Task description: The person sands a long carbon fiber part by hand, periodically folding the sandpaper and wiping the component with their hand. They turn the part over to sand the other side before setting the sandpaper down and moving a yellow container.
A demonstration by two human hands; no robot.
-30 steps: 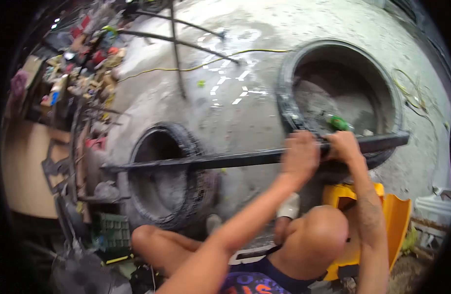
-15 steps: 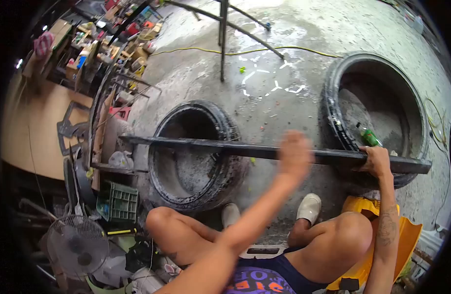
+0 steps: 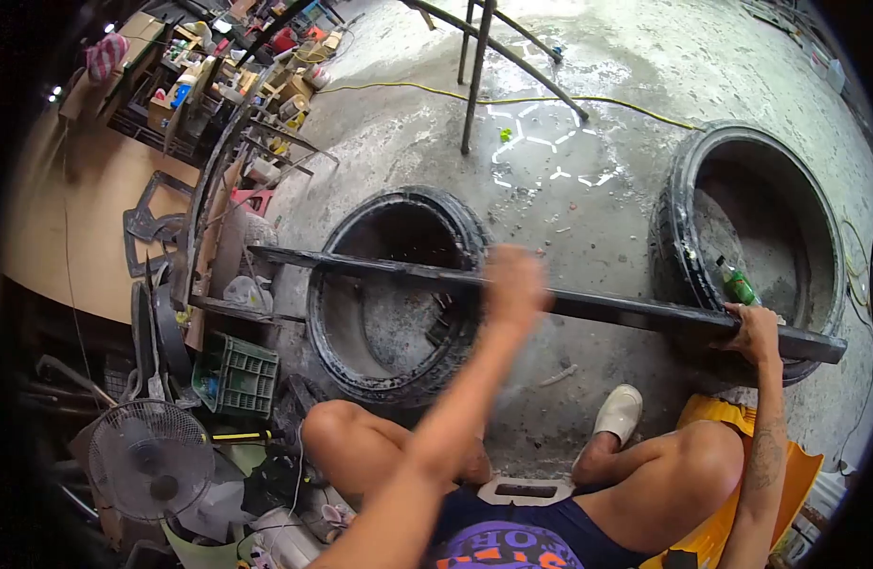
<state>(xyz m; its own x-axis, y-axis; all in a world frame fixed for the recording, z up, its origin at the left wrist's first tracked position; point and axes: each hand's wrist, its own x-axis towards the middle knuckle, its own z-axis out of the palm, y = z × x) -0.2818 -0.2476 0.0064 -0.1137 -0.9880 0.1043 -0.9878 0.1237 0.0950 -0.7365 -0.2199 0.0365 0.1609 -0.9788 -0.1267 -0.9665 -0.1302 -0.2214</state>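
Observation:
A long dark bar lies across two tires, the left tire and the right tire. Near the bar's right end, my right hand is wrapped round it. My left hand is over the middle of the bar, just right of the left tire, and motion blur hides its fingers. Whether it touches the bar or holds anything cannot be made out. Inside the right tire, close to my right hand, is a green bottle.
A metal stand and a yellow hose are ahead on the floor. A fan, a green crate and a wooden board are at left. A yellow plastic piece lies at right.
My left hand has moved left along the bar. The tires, bar and stand appear shifted right in the view. My right hand still grips the bar near its right end.

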